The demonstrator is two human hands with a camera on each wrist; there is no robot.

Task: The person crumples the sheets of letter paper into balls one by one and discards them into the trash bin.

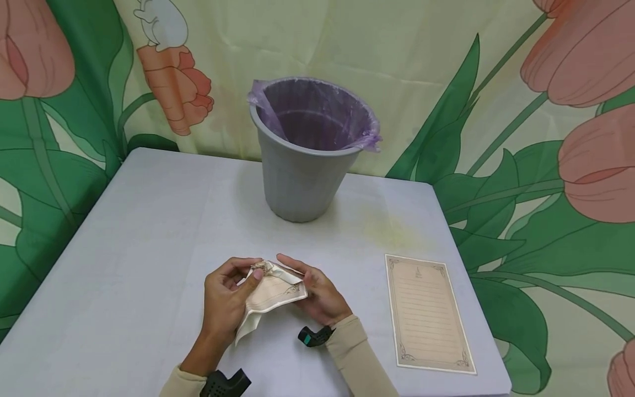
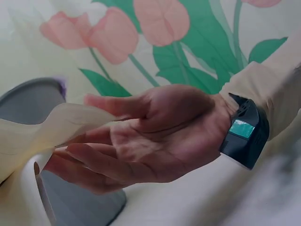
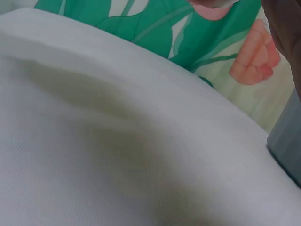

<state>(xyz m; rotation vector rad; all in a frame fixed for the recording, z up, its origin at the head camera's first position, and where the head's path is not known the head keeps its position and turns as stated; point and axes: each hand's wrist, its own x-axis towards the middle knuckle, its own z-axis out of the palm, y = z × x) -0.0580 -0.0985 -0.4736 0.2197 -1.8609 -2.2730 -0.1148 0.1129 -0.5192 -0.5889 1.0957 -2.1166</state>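
A partly crumpled sheet of cream paper (image 1: pixel 274 292) with ruled lines and an ornate corner is held up over the table's near part. My left hand (image 1: pixel 224 300) pinches its bunched upper edge, thumb in front and fingers behind. At the sheet's right side is my right hand (image 1: pixel 322 292), palm turned toward it and fingers stretched along its far side. In the left wrist view the right hand (image 2: pixel 155 136) is spread loosely, with the paper's edge (image 2: pixel 87 117) lying between thumb and fingers. The right wrist view shows mostly tablecloth, the paper out of sight.
A grey bin (image 1: pixel 307 184) with a purple liner bag (image 1: pixel 367 140) stands at the back of the white-covered table (image 1: pixel 149 237). Flat on the right lies a second ruled sheet (image 1: pixel 429 314) with a decorated border. A tulip-print cloth (image 1: pixel 238 44) hangs behind.
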